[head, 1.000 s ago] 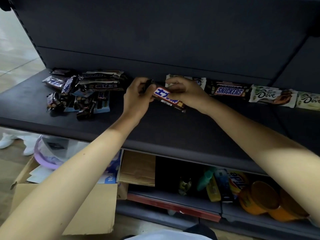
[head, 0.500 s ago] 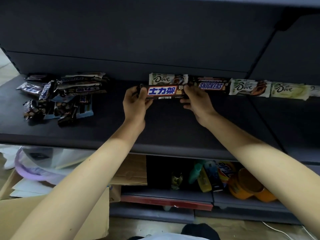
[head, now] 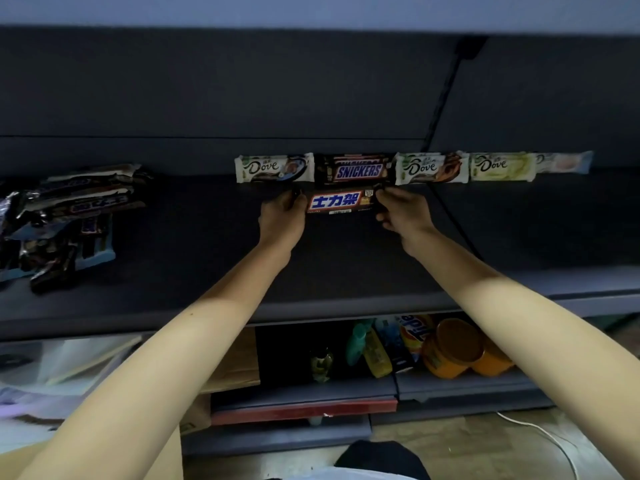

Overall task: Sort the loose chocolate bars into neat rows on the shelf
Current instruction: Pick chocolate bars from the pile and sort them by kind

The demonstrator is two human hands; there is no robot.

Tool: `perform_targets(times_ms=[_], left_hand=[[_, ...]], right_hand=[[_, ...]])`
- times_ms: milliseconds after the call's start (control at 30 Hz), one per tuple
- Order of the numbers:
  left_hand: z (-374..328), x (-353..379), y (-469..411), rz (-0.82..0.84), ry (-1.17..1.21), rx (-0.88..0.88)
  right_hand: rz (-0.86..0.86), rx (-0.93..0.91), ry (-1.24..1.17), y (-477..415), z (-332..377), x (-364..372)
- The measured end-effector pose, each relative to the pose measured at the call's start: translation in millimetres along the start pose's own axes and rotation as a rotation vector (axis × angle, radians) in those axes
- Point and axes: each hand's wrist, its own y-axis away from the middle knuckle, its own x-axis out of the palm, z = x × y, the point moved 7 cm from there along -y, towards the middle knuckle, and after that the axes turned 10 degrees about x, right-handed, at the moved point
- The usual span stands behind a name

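Note:
A brown Snickers bar with white Chinese lettering point(head: 337, 202) lies level just in front of the back row on the dark shelf point(head: 207, 258). My left hand point(head: 282, 220) pinches its left end and my right hand point(head: 401, 211) pinches its right end. Directly behind it stands a stack of Snickers bars point(head: 356, 171). A white Dove bar point(head: 273, 167) sits left of that stack, and two more Dove bars point(head: 431, 168) point(head: 502, 166) plus a pale bar point(head: 562, 162) continue the row to the right. A loose heap of chocolate bars point(head: 65, 220) lies at the shelf's left end.
A dark upright divider strip point(head: 446, 88) runs down the back panel at right. Below the shelf stand bottles point(head: 372, 348), a Tide pack point(head: 414, 332) and orange tubs point(head: 457, 348). Cardboard point(head: 235, 368) and plastic-wrapped items point(head: 52, 365) sit at lower left.
Both hands carried the Chinese-lettered Snickers bar from the shelf's middle back toward the row, turned it level, and brought it in front of the Snickers stack. The camera view shifted right.

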Motion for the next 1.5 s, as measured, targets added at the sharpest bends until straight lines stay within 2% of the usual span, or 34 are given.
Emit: perform_targets(times_ms=[133, 233, 467, 667, 1100, 1500], left_hand=[[-4, 19, -10, 0.061, -0.101, -0.021], [-6, 34, -17, 0.103, -0.125, -0.042], [-5, 62, -32, 0.117, -0.105, -0.073], [-2, 72, -44, 0.100, -0.052, -0.098], [5, 78, -65, 0.079, -0.041, -0.106], [-3, 83, -61, 0.095, -0.069, -0.053]], right_hand=[[-0.006, 0.054, -0.014, -19, -4, -15], [0.053, 0.099, -0.014, -31, -6, -18], [0.141, 0.073, -0.125, -62, 6, -16], [0.137, 0.039, 0.081, -75, 11, -14], [0.137, -0.048, 0.159, -81, 21, -10], [0.246, -0.057, 0.155, -91, 19, -9]])
